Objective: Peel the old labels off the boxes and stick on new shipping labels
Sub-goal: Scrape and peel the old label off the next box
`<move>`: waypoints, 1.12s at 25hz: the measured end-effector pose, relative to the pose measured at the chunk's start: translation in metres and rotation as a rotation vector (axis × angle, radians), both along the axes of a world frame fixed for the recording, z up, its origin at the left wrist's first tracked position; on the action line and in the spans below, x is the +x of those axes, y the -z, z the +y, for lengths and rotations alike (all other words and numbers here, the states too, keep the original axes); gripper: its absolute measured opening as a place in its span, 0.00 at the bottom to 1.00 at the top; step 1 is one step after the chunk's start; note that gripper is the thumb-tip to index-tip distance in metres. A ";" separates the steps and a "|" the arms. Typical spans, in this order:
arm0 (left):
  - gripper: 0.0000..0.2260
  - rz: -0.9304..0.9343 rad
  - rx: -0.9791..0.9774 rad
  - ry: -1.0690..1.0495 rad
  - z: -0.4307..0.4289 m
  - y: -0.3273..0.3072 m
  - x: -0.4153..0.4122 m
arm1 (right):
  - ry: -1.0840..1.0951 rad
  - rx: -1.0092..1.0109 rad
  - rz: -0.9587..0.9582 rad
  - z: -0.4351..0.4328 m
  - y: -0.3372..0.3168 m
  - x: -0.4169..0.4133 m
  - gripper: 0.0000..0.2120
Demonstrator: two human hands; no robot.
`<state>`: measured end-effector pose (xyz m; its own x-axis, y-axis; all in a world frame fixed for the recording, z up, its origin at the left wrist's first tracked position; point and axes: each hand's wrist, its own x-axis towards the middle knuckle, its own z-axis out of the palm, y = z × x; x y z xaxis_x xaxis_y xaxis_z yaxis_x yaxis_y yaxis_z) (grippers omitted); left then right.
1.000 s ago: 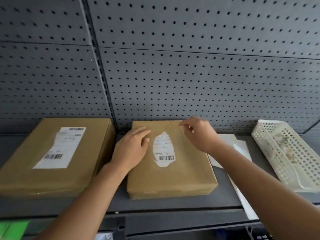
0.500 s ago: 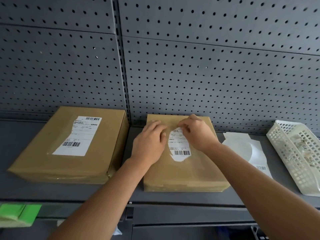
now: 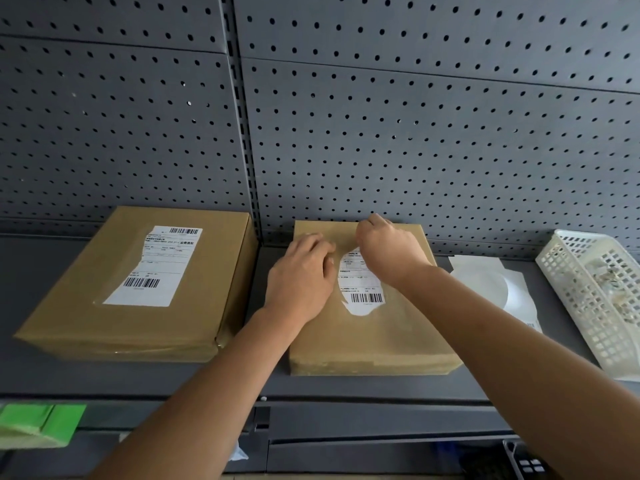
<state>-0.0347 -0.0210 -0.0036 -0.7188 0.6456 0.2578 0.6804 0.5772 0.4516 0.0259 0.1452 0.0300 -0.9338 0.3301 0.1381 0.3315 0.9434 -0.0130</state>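
Head view: grey shelf [image 3: 381,386], pegboard [image 3: 415,150]; left grip [image 3: 301,278] apart, right grip [image 3: 388,251] tight on label [image 3: 363,292].

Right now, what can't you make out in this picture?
All in the head view:
- Top of the torn label: covered by the right hand.
- Whether that hand pinches the label: its own back hides the grip.
- Print on the left box's label: too small to read.
- Contents of the white basket: blurred, cut by the right edge.
- Green object: cut by the left edge.
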 end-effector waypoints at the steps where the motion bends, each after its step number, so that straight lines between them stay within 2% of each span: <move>1: 0.14 0.004 -0.003 -0.002 0.000 0.000 0.000 | -0.017 0.001 -0.015 -0.001 -0.001 0.000 0.13; 4: 0.14 0.011 -0.008 -0.002 0.001 0.000 0.000 | -0.018 -0.096 -0.033 0.003 -0.002 0.001 0.15; 8: 0.14 0.007 -0.019 -0.009 0.001 0.000 0.001 | -0.006 -0.271 0.020 0.014 0.001 0.002 0.07; 10: 0.14 0.007 -0.028 -0.008 0.001 -0.001 0.001 | -0.039 -0.241 0.049 0.015 0.001 0.001 0.08; 14: 0.14 0.015 -0.028 -0.003 0.000 -0.001 0.001 | -0.050 -0.059 -0.047 0.008 -0.002 0.000 0.10; 18: 0.14 0.017 -0.036 -0.001 0.001 0.000 0.001 | -0.048 -0.118 -0.126 0.004 -0.009 -0.001 0.14; 21: 0.15 0.019 -0.046 -0.008 0.002 0.001 0.000 | -0.011 -0.198 -0.068 0.009 -0.005 -0.001 0.09; 24: 0.15 0.023 -0.050 -0.011 0.002 0.001 0.001 | -0.031 -0.178 -0.031 0.015 -0.003 -0.001 0.08; 28: 0.15 0.021 -0.047 -0.010 0.002 0.000 0.001 | -0.041 -0.087 -0.167 0.011 -0.017 -0.008 0.07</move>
<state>-0.0337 -0.0190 -0.0034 -0.7203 0.6498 0.2426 0.6832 0.6044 0.4097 0.0180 0.1558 0.0471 -0.9543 0.2950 -0.0468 0.2970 0.9539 -0.0430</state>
